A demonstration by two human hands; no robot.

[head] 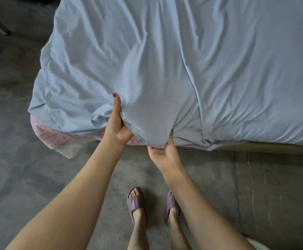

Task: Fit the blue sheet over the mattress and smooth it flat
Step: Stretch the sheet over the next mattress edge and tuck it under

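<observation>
A: Where's the sheet (174, 56)?

B: Draped over the bed, covers nearly all the top. Lots of wrinkles, long folds running from the far side toward the near edge. Near edge hangs just over the side.

A: Hands?

B: Both on the near edge, close together. L hand (117, 123) has a bunch of fabric clamped in its curled fingers, thumb pointing up along the cloth. R hand (165, 152) is just right of it and lower, fingers curled round the hem from below, gripping it.

A: Fabric between them?

B: Pulled into a smooth, taut strip w/ creases fanning out from each grip.

A: Mattress?

B: Can't see it bare. At the left corner a pink checked cover (51, 134) sticks out under the sheet, so that corner isn't tucked. Wood frame edge (273, 147) shows under the sheet on the right.

A: Else?

B: Grey concrete floor (11, 159). Person's feet in purple slippers (135, 202), just short of the bed.
</observation>
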